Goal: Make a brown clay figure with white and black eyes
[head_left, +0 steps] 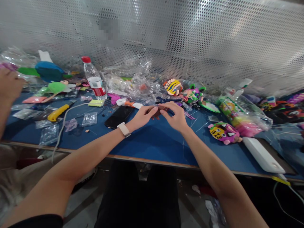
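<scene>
Over the middle of the blue table (152,142) my two hands meet, fingertips close together. My left hand (144,116), with a pale watch band on its wrist, is closed, thumb and fingers pinched. My right hand (175,117) is closed too, thumb and fingertips drawn together beside the left thumb. Whatever lies between them is too small and hidden to name. Under and left of my left wrist lies a black phone (119,116). Just behind the hands are dark-handled scissors (168,99) and a white-and-orange piece (129,103).
A red-capped bottle (94,80) stands at back left beside crumpled clear bags (123,82). A yellow-handled cutter (57,113) lies left, near a white cable (62,129). Right are a colourful clay mask (224,133) and a white power bank (263,155). Another person's hand (10,84) is far left.
</scene>
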Tool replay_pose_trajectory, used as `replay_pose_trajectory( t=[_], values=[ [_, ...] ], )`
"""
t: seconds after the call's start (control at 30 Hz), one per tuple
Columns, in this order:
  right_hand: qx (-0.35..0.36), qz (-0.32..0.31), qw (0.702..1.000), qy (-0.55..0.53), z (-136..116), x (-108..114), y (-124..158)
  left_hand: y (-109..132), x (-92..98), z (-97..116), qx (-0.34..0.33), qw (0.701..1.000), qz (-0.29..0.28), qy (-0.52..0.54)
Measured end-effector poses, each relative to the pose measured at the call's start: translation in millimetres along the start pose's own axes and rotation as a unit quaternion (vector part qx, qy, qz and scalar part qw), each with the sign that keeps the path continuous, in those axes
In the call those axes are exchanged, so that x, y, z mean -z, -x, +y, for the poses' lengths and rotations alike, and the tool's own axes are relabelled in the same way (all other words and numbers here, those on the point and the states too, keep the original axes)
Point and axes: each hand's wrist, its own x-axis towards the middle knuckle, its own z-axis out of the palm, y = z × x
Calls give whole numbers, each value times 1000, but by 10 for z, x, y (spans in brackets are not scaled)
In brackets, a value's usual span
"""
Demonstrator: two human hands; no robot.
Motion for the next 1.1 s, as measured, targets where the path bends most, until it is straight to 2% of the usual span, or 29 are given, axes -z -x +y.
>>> replay_pose_trajectory(
  t=[0.27, 0.43, 0.73, 1.1],
  values=[
    [7, 24, 998, 56, 66, 12, -7, -9, -14, 24, -23, 1000, -3, -6],
    [11, 28, 997, 66, 77, 36, -26, -11, -28, -25, -11, 1000, 4, 3],
    [-54, 8, 998, 12, 99, 22, -33, -14, -15, -132, 9, 999, 33, 9],
    [15, 28, 999, 9, -1, 30, -18, 17, 14, -44, -37, 997, -16, -72]
  ],
)
